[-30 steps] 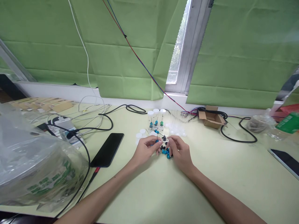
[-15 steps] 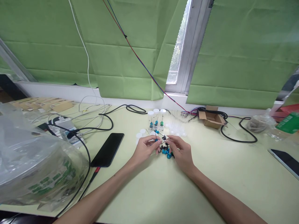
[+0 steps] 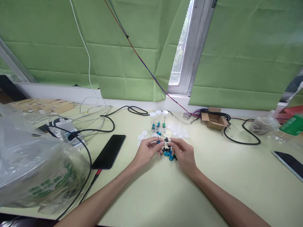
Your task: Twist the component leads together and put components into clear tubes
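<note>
My left hand (image 3: pixel 147 150) is closed in a pinch on a small blue part (image 3: pixel 158 142) with a thin dark stem pointing up. A thin whitish piece (image 3: pixel 166 142) bridges the fingertips of both hands. My right hand (image 3: pixel 185 154) pinches its right end. Just below and between my hands lie several small blue and black parts (image 3: pixel 167 153) on the table. Behind them stand three clear vials (image 3: pixel 158 121) with white caps, each holding a blue or green part with a stem. The exact kind of these small parts is too tiny to tell.
Round translucent caps (image 3: pixel 141 137) lie beside the vials, and clear plastic pieces (image 3: pixel 178 130) to their right. A black phone (image 3: pixel 109 152) and a large plastic-wrapped bundle (image 3: pixel 42 170) are at left. An open cardboard box (image 3: pixel 214 121), cables and another phone (image 3: pixel 289 164) are at right.
Almost nothing differs. Both hands keep the same place and grip, with only a very slight shift of the fingertips around the thin whitish piece.
</note>
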`<state>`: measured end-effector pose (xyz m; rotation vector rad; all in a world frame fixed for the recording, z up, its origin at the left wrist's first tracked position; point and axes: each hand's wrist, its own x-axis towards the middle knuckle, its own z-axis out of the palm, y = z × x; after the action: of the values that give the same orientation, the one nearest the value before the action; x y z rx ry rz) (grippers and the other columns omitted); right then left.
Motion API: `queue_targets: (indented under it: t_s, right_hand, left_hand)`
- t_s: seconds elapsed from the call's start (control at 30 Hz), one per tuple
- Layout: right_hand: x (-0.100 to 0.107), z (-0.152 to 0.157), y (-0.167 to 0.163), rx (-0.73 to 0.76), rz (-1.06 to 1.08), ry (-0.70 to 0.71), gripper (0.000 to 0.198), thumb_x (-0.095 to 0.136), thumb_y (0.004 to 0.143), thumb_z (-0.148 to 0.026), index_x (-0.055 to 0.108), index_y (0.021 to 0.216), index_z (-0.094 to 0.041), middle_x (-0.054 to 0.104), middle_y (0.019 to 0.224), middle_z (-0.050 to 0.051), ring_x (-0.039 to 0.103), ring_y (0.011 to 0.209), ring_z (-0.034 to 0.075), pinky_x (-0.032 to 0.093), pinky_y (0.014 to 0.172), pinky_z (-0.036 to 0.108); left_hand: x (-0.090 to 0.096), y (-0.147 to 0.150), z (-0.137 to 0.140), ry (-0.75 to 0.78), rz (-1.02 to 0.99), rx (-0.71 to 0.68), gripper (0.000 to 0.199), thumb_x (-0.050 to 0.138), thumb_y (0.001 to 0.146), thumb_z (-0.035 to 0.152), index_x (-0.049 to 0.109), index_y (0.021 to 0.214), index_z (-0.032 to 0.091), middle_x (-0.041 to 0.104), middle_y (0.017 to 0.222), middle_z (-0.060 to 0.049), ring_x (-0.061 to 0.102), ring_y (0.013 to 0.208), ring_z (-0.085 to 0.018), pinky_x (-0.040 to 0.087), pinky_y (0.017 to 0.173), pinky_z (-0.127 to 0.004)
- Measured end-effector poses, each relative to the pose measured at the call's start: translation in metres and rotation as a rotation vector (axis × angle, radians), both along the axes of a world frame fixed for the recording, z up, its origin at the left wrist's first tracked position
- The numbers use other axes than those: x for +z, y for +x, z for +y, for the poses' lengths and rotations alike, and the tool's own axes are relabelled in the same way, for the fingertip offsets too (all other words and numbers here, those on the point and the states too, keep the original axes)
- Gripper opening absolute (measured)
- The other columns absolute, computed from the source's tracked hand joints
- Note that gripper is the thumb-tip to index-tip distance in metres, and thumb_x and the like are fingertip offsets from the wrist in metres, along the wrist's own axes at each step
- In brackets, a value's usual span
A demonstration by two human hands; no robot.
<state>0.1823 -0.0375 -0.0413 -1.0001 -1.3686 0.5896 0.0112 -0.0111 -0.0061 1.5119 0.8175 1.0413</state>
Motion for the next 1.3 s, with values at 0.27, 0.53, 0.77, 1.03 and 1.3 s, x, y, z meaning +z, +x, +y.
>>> queue_targets:
  t_s: [0.27, 0.53, 0.77, 1.03, 1.3]
  right_hand:
    - [0.0044, -0.0026, -0.0003, 0.036, 0.033, -0.033, 0.016, 0.061, 0.089, -0.031, 0.07, 0.086, -0.019, 0.068, 0.072, 0.001, 0.054, 0.05, 0.012, 0.046, 0.049, 0.025]
    - [0.0072, -0.003, -0.002, 0.038, 0.027, -0.044, 0.02, 0.06, 0.09, -0.033, 0.068, 0.08, -0.019, 0.066, 0.068, 0.001, 0.051, 0.049, 0.011, 0.045, 0.048, 0.025]
    - [0.0031, -0.0027, -0.0028, 0.06, 0.05, -0.057, 0.023, 0.059, 0.091, -0.038, 0.066, 0.079, -0.019, 0.063, 0.065, 0.0, 0.05, 0.045, 0.01, 0.043, 0.045, 0.024]
    - [0.0036, -0.0041, -0.0031, 0.112, 0.068, -0.049, 0.024, 0.057, 0.093, -0.037, 0.062, 0.079, -0.018, 0.061, 0.06, -0.001, 0.05, 0.044, 0.01, 0.043, 0.044, 0.023]
    - [0.0051, -0.0048, -0.0028, 0.104, 0.038, -0.052, 0.028, 0.056, 0.094, -0.038, 0.06, 0.074, -0.018, 0.058, 0.056, -0.002, 0.051, 0.043, 0.01, 0.043, 0.045, 0.024]
  left_hand:
    - [0.0013, -0.0004, -0.0003, -0.001, -0.002, 0.007, 0.028, 0.072, 0.079, 0.041, 0.07, 0.089, 0.015, 0.061, 0.058, 0.0, 0.054, 0.051, -0.012, 0.048, 0.058, -0.026]
    - [0.0012, 0.0005, -0.0019, 0.01, -0.006, 0.024, 0.027, 0.072, 0.079, 0.038, 0.07, 0.092, 0.015, 0.062, 0.061, 0.0, 0.056, 0.053, -0.012, 0.049, 0.059, -0.026]
    - [0.0008, -0.0001, -0.0019, 0.015, -0.002, 0.04, 0.033, 0.073, 0.077, 0.041, 0.072, 0.096, 0.014, 0.063, 0.062, -0.002, 0.056, 0.053, -0.013, 0.05, 0.059, -0.028]
    - [0.0001, -0.0002, -0.0016, 0.047, -0.002, 0.015, 0.026, 0.073, 0.079, 0.037, 0.073, 0.091, 0.015, 0.063, 0.063, -0.001, 0.053, 0.051, -0.011, 0.047, 0.057, -0.026]
    - [0.0044, 0.0009, -0.0039, 0.061, 0.013, 0.017, 0.022, 0.071, 0.08, 0.036, 0.073, 0.084, 0.015, 0.063, 0.067, -0.002, 0.053, 0.054, -0.011, 0.046, 0.058, -0.026]
